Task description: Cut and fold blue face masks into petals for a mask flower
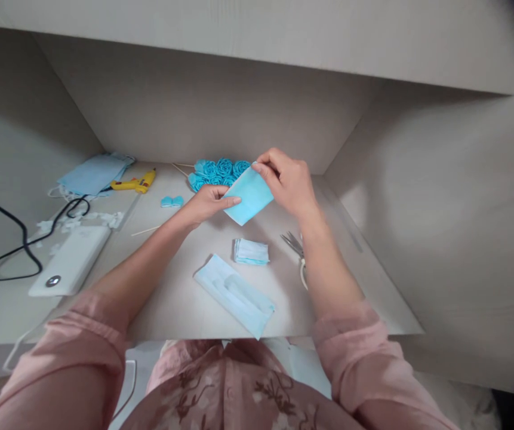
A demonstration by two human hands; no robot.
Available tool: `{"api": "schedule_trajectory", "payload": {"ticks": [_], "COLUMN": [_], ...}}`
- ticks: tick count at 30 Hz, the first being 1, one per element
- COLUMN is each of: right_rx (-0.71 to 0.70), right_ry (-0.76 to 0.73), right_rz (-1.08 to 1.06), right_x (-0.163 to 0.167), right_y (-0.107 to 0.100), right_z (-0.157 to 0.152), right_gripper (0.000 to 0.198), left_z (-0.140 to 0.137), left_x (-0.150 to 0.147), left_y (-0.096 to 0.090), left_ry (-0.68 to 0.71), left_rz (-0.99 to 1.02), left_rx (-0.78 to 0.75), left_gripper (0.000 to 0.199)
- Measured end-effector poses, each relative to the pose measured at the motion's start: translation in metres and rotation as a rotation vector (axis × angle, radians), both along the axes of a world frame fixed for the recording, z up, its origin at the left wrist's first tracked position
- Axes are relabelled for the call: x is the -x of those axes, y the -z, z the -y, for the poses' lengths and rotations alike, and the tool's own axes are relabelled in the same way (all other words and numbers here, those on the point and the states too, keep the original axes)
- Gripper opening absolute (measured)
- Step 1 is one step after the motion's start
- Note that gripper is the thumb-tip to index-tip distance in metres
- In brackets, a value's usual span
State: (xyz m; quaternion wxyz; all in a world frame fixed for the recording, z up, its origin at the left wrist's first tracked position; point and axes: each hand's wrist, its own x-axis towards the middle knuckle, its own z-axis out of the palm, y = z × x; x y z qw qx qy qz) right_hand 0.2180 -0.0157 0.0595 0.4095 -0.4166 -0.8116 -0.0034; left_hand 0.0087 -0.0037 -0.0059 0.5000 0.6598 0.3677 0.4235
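Sheet of blue material (253, 200) is held above the worktop (169, 307), left hand (211, 203) pinched on its left edge, right hand (290, 180) clamped at its upper corner; the step looks like adjusting it, and the next move seems to call for light, even grip.

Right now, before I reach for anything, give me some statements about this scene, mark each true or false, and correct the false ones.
1. The left hand and right hand both hold the sheet. True.
2. The glue gun lies left of the roses. True.
3. The glue gun is red. False: it is yellow.
4. The scissors lie right of the small stack. True.
5. The right hand holds the scissors. False: it holds the sheet.
6. The roses are white. False: they are blue.
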Motion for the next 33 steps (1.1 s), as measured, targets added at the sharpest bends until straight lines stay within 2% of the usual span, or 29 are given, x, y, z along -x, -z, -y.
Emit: {"api": "schedule_trajectory", "payload": {"ticks": [4, 10, 17, 33], "right_rx": [-0.036, -0.06, -0.042, 0.002], "right_ry": [0.039, 0.081, 0.058, 0.072], "right_rz": [-0.031, -0.038, -0.079, -0.092], "right_x": [-0.01, -0.018, -0.016, -0.014], "right_y": [-0.002, -0.002, 0.0, 0.001], "right_z": [-0.004, -0.01, -0.012, -0.013], "right_gripper": [0.033, 0.031, 0.029, 0.035], "left_z": [0.0, 0.005, 0.004, 0.003], "left_x": [-0.002, -0.005, -0.004, -0.002], "left_y": [0.001, -0.002, -0.001, 0.001], "left_ry": [-0.028, 0.032, -0.018, -0.006], "left_rz": [-0.031, -0.063, -0.078, -0.123], "left_rx": [0.0, -0.056, -0.067, -0.116], "left_gripper": [0.04, 0.042, 0.04, 0.038]}}
